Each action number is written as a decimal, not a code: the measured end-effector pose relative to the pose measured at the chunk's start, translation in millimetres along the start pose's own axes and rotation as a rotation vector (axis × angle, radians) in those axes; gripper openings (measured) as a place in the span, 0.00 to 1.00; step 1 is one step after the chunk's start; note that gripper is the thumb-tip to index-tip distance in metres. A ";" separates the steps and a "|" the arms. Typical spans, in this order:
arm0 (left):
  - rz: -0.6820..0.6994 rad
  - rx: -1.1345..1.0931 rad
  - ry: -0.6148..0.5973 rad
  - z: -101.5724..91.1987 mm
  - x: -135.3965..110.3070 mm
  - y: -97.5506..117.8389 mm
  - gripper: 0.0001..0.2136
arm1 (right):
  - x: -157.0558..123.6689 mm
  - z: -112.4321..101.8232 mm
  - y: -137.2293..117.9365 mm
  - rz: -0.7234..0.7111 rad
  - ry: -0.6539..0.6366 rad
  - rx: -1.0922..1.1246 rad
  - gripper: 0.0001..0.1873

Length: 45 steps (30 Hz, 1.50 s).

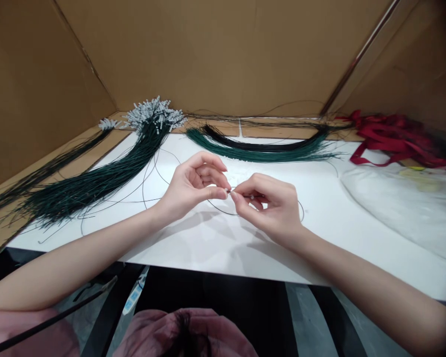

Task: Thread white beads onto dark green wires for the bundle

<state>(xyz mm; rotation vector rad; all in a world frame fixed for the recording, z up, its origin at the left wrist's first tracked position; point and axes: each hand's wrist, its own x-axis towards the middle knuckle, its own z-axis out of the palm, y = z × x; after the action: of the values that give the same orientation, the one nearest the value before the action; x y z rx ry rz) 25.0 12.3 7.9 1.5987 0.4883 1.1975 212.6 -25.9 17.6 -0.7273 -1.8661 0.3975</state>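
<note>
Over the middle of the white tabletop (208,243), my two hands meet at the fingertips. My left hand (198,181) pinches a tiny white bead (228,190) between thumb and index finger, its other fingers curled loosely. Close beside it, my right hand (269,201) is closed on a thin dark wire (223,211), with thumb and index finger at the bead. The wire loops below the hands and shows again right of my right hand. Small white bits show under the right fingers. Whether the wire passes through the bead is too small to tell.
A large bundle of green wires tipped with white beads (152,116) lies at the left, a thinner bundle (78,146) beside it. Green and black wires (260,151) lie at the back. Red ribbon (390,136) and a clear plastic bag (409,203) are right. Cardboard walls (223,54) surround the table.
</note>
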 end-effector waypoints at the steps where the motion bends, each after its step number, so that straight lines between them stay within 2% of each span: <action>1: 0.005 -0.004 -0.002 0.8 -0.2 0.7 0.18 | -0.1 0.1 0.3 -0.004 0.000 -0.001 0.07; 8: 0.037 0.001 0.003 3.9 -0.3 3.8 0.18 | -0.1 0.2 1.7 -0.014 0.007 -0.005 0.07; 25: 0.011 0.079 0.014 3.8 -1.6 5.3 0.17 | 0.2 0.3 1.7 -0.024 0.000 -0.014 0.07; 36: 0.039 0.039 0.005 5.4 -0.4 6.6 0.17 | -0.2 -0.5 1.3 -0.015 -0.013 -0.026 0.07; 40: 0.077 0.076 0.018 5.7 0.2 7.7 0.16 | 0.9 0.9 2.3 0.013 -0.025 -0.041 0.07; 45: 0.108 0.130 0.021 5.0 0.6 9.4 0.16 | 2.3 1.2 4.8 0.112 -0.027 -0.026 0.07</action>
<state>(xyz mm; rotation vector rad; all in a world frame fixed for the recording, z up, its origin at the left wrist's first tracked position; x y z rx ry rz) 27.3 6.8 16.8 1.7434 0.5073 1.2859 212.4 -20.7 16.1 -0.8503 -1.8642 0.4569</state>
